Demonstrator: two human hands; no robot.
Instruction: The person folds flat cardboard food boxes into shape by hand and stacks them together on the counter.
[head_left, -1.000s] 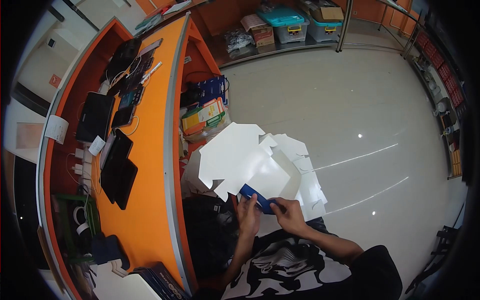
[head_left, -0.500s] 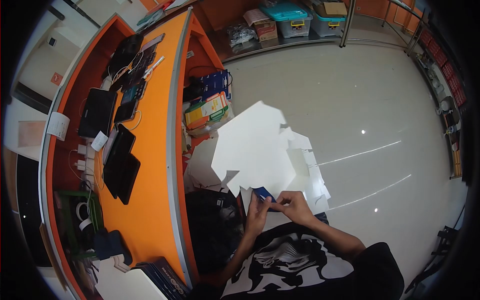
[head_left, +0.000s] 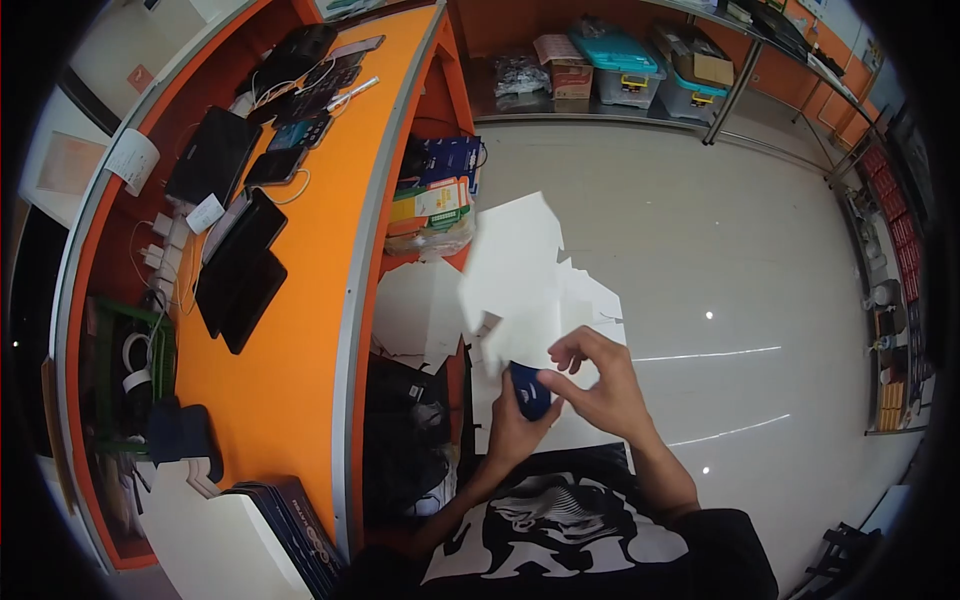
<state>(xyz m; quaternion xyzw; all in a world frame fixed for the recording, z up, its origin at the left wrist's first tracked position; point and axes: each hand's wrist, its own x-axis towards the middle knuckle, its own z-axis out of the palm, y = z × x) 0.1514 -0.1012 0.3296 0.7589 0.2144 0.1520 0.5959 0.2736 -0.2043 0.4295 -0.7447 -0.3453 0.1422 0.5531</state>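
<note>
My left hand (head_left: 516, 428) is closed round a dark blue card flap (head_left: 530, 390) with small white print, its thumb along the right side. Just beyond the flap is a white cardboard box blank (head_left: 515, 255) with notched edges, tilted up and overlapping other white sheets (head_left: 592, 300). To the right, my right hand (head_left: 603, 385) has its fingers curled and apart from the thumb. Its thumb tip lies at the flap's upper right edge, and nothing shows between the fingers.
On my left runs an orange counter (head_left: 330, 260) with phones and tablets (head_left: 245, 275). Dark blue boxes (head_left: 290, 530) stand at lower left. A black bag (head_left: 405, 430) sits under the counter, and lidded plastic bins (head_left: 625, 75) are on a low shelf at the back.
My right hand has come off its pinch and lifted up and right, fingers opening. The blue flap now faces up more in my left hand. The white blank has turned, and the view has shifted.
</note>
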